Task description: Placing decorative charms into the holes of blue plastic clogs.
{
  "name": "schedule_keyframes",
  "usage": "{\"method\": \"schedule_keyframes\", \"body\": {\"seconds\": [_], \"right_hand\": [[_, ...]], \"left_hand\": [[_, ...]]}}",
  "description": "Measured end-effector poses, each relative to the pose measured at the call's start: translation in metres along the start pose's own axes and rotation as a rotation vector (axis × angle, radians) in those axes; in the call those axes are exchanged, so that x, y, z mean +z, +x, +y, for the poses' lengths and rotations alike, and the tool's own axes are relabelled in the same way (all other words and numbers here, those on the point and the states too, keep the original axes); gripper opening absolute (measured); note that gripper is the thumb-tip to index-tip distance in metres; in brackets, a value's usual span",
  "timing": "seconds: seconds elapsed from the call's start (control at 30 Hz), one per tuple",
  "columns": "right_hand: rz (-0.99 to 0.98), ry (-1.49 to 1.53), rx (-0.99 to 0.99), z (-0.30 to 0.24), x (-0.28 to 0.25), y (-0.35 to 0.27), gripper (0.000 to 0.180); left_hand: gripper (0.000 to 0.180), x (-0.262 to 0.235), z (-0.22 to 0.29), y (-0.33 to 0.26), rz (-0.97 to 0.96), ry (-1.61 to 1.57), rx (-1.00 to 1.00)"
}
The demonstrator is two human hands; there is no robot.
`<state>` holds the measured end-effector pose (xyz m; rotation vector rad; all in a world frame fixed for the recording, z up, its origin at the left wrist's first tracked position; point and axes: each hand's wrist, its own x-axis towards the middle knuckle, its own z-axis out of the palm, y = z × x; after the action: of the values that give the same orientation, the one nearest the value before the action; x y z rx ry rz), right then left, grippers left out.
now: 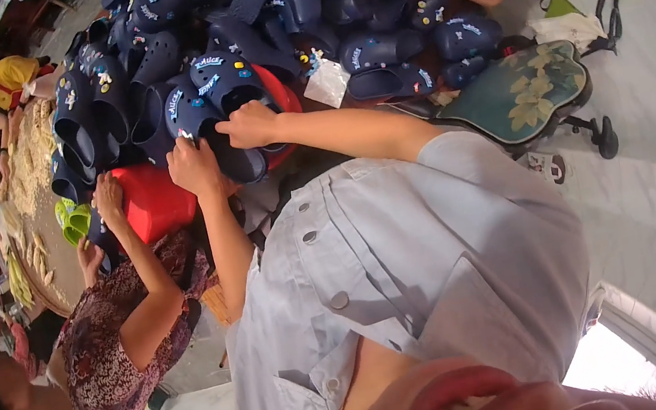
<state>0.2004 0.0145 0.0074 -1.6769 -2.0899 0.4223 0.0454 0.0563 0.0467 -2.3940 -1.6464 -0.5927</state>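
Note:
Dark blue clogs with colourful charms lie in a large heap in front of me. My left hand [195, 166] is closed, its fingertips at the near side of one clog [187, 109]. Beside it my right hand [252, 124] is closed too, thumb and finger pinching at the rim near a second clog [224, 77]. These two clogs sit close together with their decorated toes up and away from me. My fingers cover part of both. Another clog [243, 165] lies just below my right hand.
Red plastic containers [158, 202] stand under the heap's near edge. At left, another person's hands are by a green clog [74, 219]. A white packet [326, 85] lies right of my hands. A padded chair [517, 98] stands at right; a person in black is beyond.

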Motion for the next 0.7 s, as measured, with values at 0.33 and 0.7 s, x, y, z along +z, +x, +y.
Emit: {"method": "schedule_keyframes", "body": {"seconds": [0.33, 0.7], "right_hand": [[0.307, -0.007, -0.087, 0.027, -0.065, -0.016, 0.016], [0.751, 0.112, 0.434, 0.152, -0.141, -0.125, 0.012]], "left_hand": [[0.039, -0.052, 0.047, -0.003, 0.217, -0.384, 0.04], [0.046, 0.026, 0.046, -0.02, 0.033, -0.378, 0.093]]}}
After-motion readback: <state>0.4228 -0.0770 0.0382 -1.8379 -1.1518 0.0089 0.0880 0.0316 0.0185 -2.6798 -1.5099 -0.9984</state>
